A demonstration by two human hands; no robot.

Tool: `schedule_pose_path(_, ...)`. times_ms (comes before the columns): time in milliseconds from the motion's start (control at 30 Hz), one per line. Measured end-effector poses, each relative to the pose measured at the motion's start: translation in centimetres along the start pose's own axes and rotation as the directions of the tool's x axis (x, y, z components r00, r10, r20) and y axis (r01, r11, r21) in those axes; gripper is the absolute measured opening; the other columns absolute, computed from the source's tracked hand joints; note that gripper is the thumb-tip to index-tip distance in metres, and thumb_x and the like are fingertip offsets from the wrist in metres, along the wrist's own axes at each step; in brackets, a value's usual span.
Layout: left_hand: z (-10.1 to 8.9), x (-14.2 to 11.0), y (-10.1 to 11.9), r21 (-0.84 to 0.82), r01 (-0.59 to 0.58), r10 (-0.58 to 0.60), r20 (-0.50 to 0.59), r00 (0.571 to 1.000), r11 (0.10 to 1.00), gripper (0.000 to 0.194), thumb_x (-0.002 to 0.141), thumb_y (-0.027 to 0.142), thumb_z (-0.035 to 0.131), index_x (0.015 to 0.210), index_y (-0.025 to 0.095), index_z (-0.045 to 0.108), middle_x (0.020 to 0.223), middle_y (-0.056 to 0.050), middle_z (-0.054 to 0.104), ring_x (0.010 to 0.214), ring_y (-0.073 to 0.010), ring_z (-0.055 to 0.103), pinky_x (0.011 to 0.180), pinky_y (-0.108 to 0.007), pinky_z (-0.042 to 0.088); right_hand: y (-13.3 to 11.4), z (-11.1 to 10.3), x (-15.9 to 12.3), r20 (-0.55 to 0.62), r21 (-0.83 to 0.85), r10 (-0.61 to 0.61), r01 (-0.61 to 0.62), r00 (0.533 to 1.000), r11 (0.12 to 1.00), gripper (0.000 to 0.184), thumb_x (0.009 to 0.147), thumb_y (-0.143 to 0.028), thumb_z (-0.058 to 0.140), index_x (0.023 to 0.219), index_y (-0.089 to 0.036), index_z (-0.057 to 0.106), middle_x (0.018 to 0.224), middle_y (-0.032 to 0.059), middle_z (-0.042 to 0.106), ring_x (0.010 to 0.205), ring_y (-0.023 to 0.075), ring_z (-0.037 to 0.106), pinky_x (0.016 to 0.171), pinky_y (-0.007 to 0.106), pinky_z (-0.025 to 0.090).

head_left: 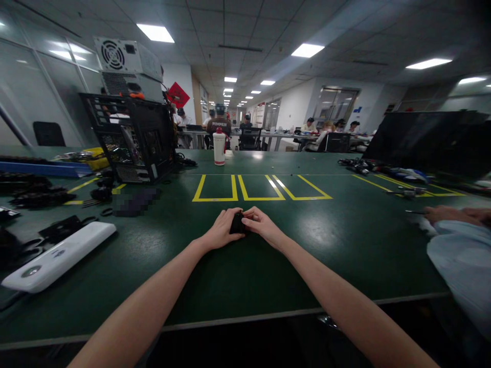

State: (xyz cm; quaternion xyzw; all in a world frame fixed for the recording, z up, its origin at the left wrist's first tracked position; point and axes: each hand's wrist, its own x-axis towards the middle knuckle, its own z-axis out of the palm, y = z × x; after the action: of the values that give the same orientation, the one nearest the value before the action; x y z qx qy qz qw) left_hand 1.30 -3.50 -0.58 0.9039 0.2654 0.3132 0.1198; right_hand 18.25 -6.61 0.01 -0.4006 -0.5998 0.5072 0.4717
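Observation:
A small black part [237, 224] is held between my two hands, low over the green table [245, 276]. Its exact kind is too dark to make out. My left hand [219, 231] grips it from the left, thumb at the near side and fingers over the far side. From the right, my right hand [264, 226] pinches at its upper right edge with thumb and fingertips. My fingers cover much of the part. Just beyond my hands, yellow tape outlines [261, 198] mark the tabletop.
An open black computer case [143, 138] with power supplies [130, 59] on top stands left. A white elongated device [61, 255] and black cables lie nearer. A white cup [219, 147] stands far centre. At right are a co-worker's sleeve [460, 255], metal parts [408, 191] and dark monitors [433, 138].

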Motion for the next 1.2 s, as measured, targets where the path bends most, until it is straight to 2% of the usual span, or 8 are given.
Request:
schedule_pose_path(167,0.4,0.5,0.0,0.008,0.022,-0.022,-0.01,1.0,1.0,0.063,0.066,0.031,0.062,0.118,0.021,0.028,0.112,-0.007,0.04,0.097,-0.0228,0.041,0.083,-0.036,0.035,0.7,-0.8,0.7,-0.02,0.047,0.063,-0.062,0.998,0.997,0.028,0.065,-0.031,0.06,0.09,-0.021,0.052,0.093,0.0021,0.053,0.09,0.016,0.05,0.08,0.035,0.04)
schedule_pose_path(367,0.7,1.4,0.0,-0.001,0.019,-0.019,0.011,1.0,1.0,0.063,0.066,0.032,0.062,0.118,0.02,0.029,0.113,-0.007,0.04,0.097,-0.0231,0.042,0.082,-0.037,0.036,0.9,-1.8,0.6,-0.003,0.016,-0.023,0.024,1.0,1.0,0.032,0.061,-0.027,0.065,0.089,-0.021,0.051,0.093,0.001,0.055,0.094,0.0162,0.049,0.084,0.036,0.037)
schedule_pose_path(567,0.8,1.2,0.1,0.012,0.019,-0.019,-0.001,1.0,1.0,0.064,0.067,0.03,0.061,0.12,0.022,0.027,0.112,-0.007,0.041,0.096,-0.023,0.042,0.081,-0.037,0.036,1.2,-1.5,0.5,-0.03,0.007,-0.042,0.042,0.999,0.999,0.022,0.068,-0.032,0.058,0.086,-0.022,0.051,0.086,0.0005,0.055,0.088,0.0153,0.051,0.078,0.034,0.04)
schedule_pose_path(767,0.8,0.9,0.2,0.021,0.008,-0.008,-0.003,1.0,1.0,0.064,0.067,0.028,0.061,0.12,0.023,0.027,0.111,-0.006,0.041,0.096,-0.0224,0.041,0.081,-0.037,0.036,0.8,-1.5,0.3,-0.04,-0.002,0.027,-0.027,0.999,1.0,0.028,0.066,-0.032,0.06,0.091,-0.021,0.051,0.095,0.0021,0.053,0.092,0.0162,0.05,0.081,0.035,0.04)
schedule_pose_path(1000,0.5,0.5,0.2,0.039,-0.008,0.009,-0.018,1.0,0.999,0.063,0.067,0.028,0.061,0.12,0.022,0.027,0.113,-0.006,0.04,0.098,-0.0226,0.04,0.083,-0.037,0.034,0.2,-1.3,-0.1,0.031,-0.048,-0.048,0.05,0.998,0.998,0.035,0.06,-0.027,0.066,0.089,-0.022,0.05,0.091,0.0,0.055,0.091,0.0154,0.051,0.082,0.033,0.039)
schedule_pose_path(1200,0.3,0.5,0.2,0.039,0.016,-0.016,-0.006,1.0,0.999,0.061,0.068,0.029,0.06,0.12,0.023,0.027,0.113,-0.006,0.04,0.096,-0.0225,0.042,0.081,-0.037,0.036,0.4,-1.0,0.2,-0.028,-0.068,-0.041,0.039,0.999,0.997,0.025,0.066,-0.037,0.058,0.085,-0.021,0.05,0.087,0.0006,0.055,0.086,0.015,0.051,0.077,0.033,0.041)
